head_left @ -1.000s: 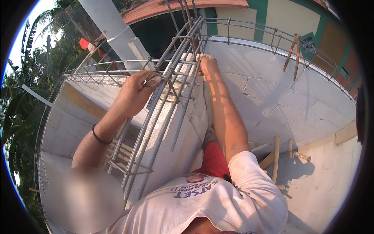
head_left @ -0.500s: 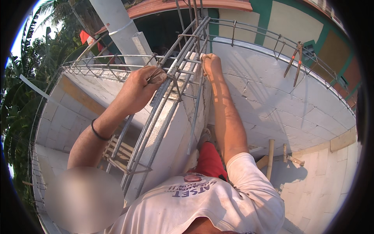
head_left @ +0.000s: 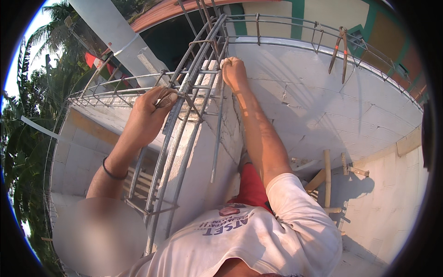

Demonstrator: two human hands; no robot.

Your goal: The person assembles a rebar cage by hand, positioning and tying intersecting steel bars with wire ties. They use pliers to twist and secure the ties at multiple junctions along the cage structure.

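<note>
My left hand (head_left: pixel 147 115) is closed on a small bundle of looped thin tie wire (head_left: pixel 166 99), just left of a long steel rebar cage (head_left: pixel 181 111). My right hand (head_left: pixel 235 74), fingers pinched together, is at the cage's right side near the corner where the bars meet. What lies between its fingertips is hidden. The cage rests along the top of a white block wall (head_left: pixel 199 152), its bars joined by square stirrups. A pair of pincers (head_left: pixel 341 54) with orange marks on its handles hangs from the rebar at the right.
More rebar (head_left: pixel 286 23) runs along the right-hand block wall (head_left: pixel 295 87), and another cage (head_left: pixel 110 94) tops the left wall. A pale round column (head_left: pixel 104 27) stands behind the corner. Wooden poles (head_left: pixel 327 177) are at lower right, beneath the right wall. Trees (head_left: pixel 27 134) grow at far left.
The view has shifted, so the cage, walls and both hands appear farther left. Both hands keep about the same places along the rebar, and their fingers remain closed.
</note>
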